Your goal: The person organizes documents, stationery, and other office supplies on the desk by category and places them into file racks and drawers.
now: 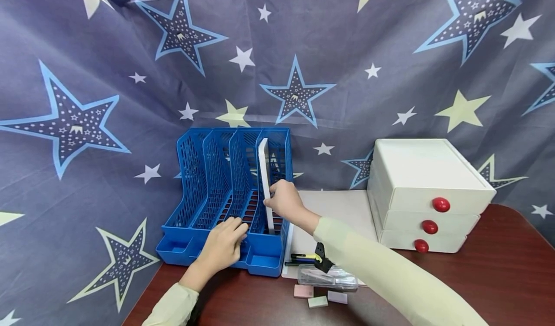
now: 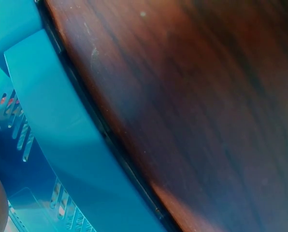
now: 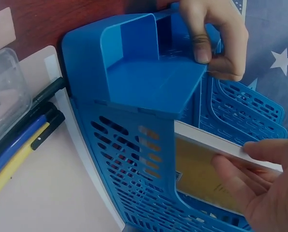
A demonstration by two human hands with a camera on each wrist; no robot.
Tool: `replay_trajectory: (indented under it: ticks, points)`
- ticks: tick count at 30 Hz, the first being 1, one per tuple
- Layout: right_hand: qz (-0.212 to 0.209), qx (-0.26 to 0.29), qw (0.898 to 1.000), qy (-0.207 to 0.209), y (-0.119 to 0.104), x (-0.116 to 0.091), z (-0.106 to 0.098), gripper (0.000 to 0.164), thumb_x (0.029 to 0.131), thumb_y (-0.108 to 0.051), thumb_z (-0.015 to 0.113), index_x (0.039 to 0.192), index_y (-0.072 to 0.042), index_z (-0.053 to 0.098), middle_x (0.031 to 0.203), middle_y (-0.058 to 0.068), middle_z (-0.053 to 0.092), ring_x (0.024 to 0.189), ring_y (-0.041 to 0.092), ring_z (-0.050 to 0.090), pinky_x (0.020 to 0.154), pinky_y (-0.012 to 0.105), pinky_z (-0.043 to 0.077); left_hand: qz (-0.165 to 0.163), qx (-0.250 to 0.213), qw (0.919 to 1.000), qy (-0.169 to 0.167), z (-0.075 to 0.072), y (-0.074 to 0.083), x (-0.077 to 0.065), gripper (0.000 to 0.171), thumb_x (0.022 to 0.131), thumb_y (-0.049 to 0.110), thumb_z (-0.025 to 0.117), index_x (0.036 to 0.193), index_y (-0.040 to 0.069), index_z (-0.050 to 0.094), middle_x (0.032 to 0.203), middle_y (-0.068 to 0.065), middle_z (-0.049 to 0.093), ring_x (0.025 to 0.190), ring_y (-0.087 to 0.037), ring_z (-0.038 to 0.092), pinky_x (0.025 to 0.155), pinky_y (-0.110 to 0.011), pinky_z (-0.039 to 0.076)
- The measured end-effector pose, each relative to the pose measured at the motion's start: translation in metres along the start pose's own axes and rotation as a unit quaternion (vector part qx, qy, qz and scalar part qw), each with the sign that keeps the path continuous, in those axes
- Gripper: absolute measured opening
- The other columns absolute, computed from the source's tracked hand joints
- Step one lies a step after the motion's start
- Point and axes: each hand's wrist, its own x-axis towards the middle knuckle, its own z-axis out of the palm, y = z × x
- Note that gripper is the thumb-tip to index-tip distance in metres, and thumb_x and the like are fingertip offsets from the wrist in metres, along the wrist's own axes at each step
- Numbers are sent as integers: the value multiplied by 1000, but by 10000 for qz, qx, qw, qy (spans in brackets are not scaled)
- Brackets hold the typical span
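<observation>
A blue file rack with upright dividers and small front trays stands at the left of the table. My right hand pinches a thin, flat, white-edged object between thumb and fingers, upright in the rack's rightmost slot. The right wrist view shows its yellowish-brown face; whether it is a book or a frame I cannot tell. My left hand grips the rack's front edge, its thumb on the ledge and fingers curled over. In the left wrist view, the rack's blue front lies beside the wooden table.
A white drawer box with red knobs stands at right. Between it and the rack lies a pale board. Pens, a clear pencil case and several pastel erasers lie in front. A star-patterned cloth hangs behind.
</observation>
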Motion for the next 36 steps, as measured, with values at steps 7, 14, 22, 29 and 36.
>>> replay_trajectory:
  ticks: [7, 14, 22, 29, 36]
  points:
    - [-114, -166, 9997, -111, 6, -6, 15, 53, 90, -5, 76, 50, -12, 41, 43, -6, 31, 40, 9, 34, 41, 20, 24, -49, -37, 10000, 7, 2, -1, -2, 23, 105, 18, 40, 87, 12, 53, 78, 1, 43, 70, -15, 41, 58, -26, 33]
    - [-7, -154, 9998, -117, 14, -5, 31, 53, 90, -3, 75, 49, -13, 44, 43, -6, 31, 39, 9, 30, 39, 21, 22, -51, -79, 10000, 19, 3, 0, -5, 34, 110, 26, 30, 88, 14, 53, 79, 2, 43, 70, -14, 41, 58, -24, 33]
    - [-144, -396, 9991, -5, 18, 9, 33, 57, 91, -2, 73, 47, -15, 39, 41, -6, 34, 37, 8, 34, 39, 20, 24, -78, -68, 9999, 41, 0, 0, -2, 26, 108, 21, 38, 89, 14, 54, 79, 2, 44, 71, -14, 41, 59, -24, 34]
    - [-33, -400, 9991, 111, 25, 21, 31, 58, 90, -2, 74, 46, -15, 38, 40, -5, 33, 37, 8, 32, 41, 21, 23, -64, -107, 9999, 78, 1, 1, -1, 10, 93, 9, 63, 89, 13, 55, 79, 2, 45, 71, -14, 42, 59, -24, 34]
    - [-126, -352, 9993, 10, 24, 24, 35, 58, 90, -4, 75, 46, -16, 38, 42, -7, 30, 39, 8, 30, 42, 21, 23, -175, -142, 9997, 41, 0, 1, -3, 12, 92, 8, 66, 90, 14, 56, 80, 3, 45, 72, -13, 42, 59, -23, 35]
